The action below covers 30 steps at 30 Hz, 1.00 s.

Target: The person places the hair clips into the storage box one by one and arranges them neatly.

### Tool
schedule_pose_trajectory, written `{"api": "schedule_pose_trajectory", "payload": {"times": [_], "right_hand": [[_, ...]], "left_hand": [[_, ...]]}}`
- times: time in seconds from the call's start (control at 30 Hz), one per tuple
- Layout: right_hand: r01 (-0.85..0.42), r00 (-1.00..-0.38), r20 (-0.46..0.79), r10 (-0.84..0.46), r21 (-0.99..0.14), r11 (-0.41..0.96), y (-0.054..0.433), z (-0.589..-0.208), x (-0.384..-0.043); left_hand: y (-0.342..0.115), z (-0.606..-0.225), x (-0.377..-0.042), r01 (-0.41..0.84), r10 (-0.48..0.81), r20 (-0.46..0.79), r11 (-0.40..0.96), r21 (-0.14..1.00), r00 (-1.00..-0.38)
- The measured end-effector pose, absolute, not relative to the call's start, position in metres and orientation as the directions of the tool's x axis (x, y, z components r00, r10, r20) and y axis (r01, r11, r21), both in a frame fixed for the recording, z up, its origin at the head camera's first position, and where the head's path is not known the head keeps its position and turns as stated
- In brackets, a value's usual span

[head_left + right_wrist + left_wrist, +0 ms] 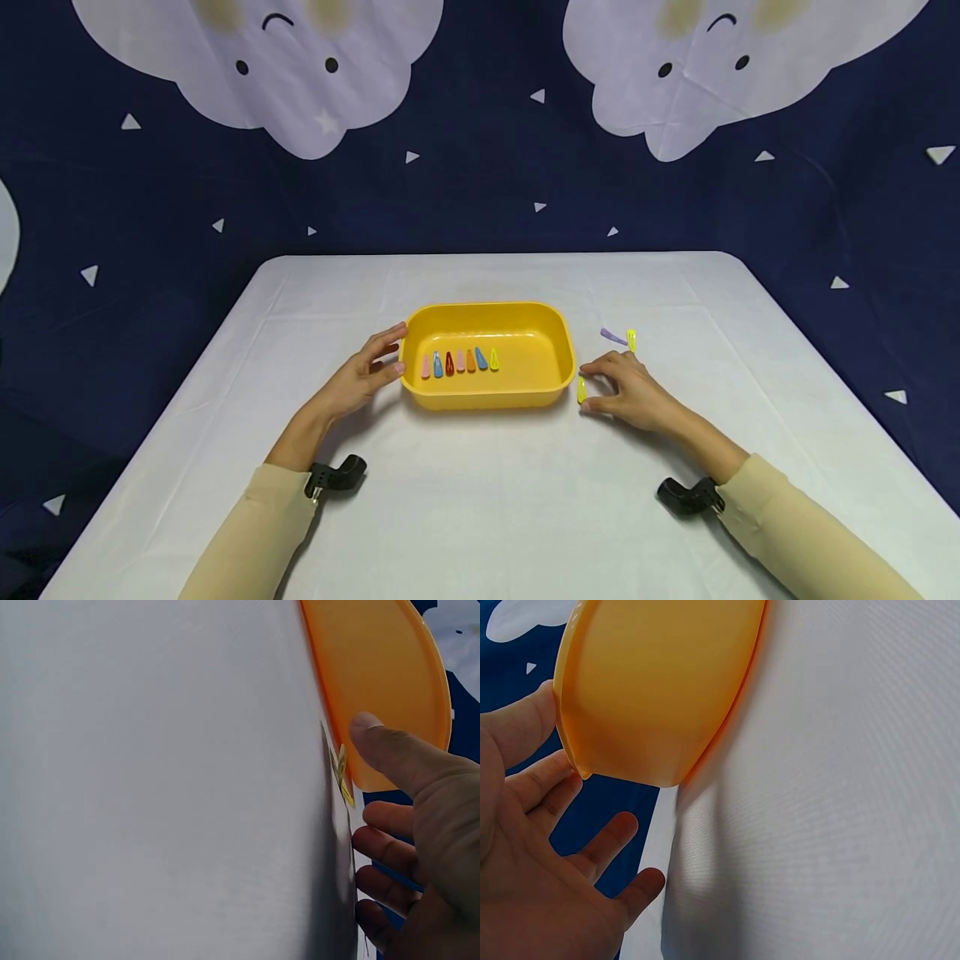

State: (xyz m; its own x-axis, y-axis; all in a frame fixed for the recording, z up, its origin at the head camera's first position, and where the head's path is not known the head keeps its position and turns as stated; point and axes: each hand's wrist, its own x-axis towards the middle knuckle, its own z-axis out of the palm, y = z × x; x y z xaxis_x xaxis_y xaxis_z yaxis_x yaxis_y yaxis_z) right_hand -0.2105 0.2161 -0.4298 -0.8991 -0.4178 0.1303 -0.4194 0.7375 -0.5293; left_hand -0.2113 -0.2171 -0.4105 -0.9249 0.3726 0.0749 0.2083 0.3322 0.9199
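A yellow plastic tray (491,400) holds a row of colourful snap hair clips on its floor, among them a dark red clip (449,364) and an orange clip (470,361). At its left end my left hand (360,379) touches the rim with extended thumb and fingertips, the other fingers spread loose. Just off the tray's right end is a yellow hair clip (581,390). My right hand (628,390) surrounds it, thumb and forefinger apart on either side; the right wrist view shows a gap around the clip (343,776).
Beyond my right hand lie a purple hair clip (613,337) and another yellow clip (632,340). A white cloth covers the table (480,500). Behind its far edge hangs a dark blue backdrop (465,192) with clouds and small triangles.
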Motion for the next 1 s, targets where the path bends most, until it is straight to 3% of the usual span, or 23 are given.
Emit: {"api": "schedule_pose_trajectory", "payload": {"times": [1.0], "right_hand": [[-0.42,-0.904,0.153,-0.399,-0.488,0.765,0.212,-0.4356,-0.2104]], "left_hand": [[-0.2162,-0.41,-0.2103,0.223,0.376,0.086,0.339,0.914,-0.923]]}}
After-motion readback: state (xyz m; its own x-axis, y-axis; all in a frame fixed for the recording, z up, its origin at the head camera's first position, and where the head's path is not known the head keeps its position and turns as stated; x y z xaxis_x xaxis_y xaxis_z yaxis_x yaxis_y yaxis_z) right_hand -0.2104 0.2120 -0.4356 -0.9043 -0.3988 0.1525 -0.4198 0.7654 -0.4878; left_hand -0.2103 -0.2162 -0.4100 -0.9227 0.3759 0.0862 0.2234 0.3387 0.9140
